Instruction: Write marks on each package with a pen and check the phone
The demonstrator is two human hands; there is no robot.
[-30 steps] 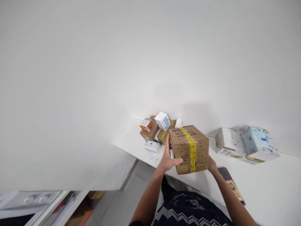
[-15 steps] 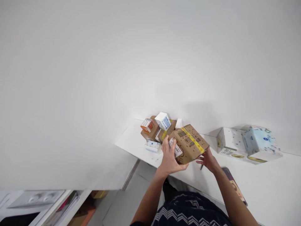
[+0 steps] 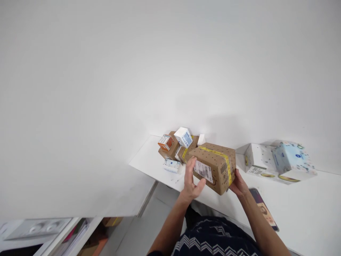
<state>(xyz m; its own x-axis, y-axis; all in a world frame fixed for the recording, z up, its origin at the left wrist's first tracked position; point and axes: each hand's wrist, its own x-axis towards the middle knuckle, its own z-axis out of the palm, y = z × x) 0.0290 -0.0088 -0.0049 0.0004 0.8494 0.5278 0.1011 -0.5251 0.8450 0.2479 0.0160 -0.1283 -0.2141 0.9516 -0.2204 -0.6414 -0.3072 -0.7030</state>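
A brown cardboard box [image 3: 208, 166] with yellow tape and a white shipping label is held tilted above the white table. My right hand [image 3: 239, 184] grips its right end from beneath, with part of the fingers hidden behind the cardboard. At the other end, my left hand [image 3: 192, 182] is open, its fingers stretched up against the left edge near the label. The left thumb points toward the label, apart from the fingers. Behind the held box lie several smaller packages, among them a white-and-blue box [image 3: 183, 137] and an orange-and-white box [image 3: 165, 142].
On the right stand a white carton [image 3: 258, 160] with avocado pictures and a light-blue patterned box [image 3: 294, 158]. A phone [image 3: 263, 209] lies near my right forearm. A patterned white packet [image 3: 172, 165] rests by the table [image 3: 144, 156] edge. Shelving [image 3: 66, 236] is at lower left.
The cardboard box has been turned, so its label and taped end now face me more. My left thumb has come away from its underside, and my right hand sits more firmly under the right end.
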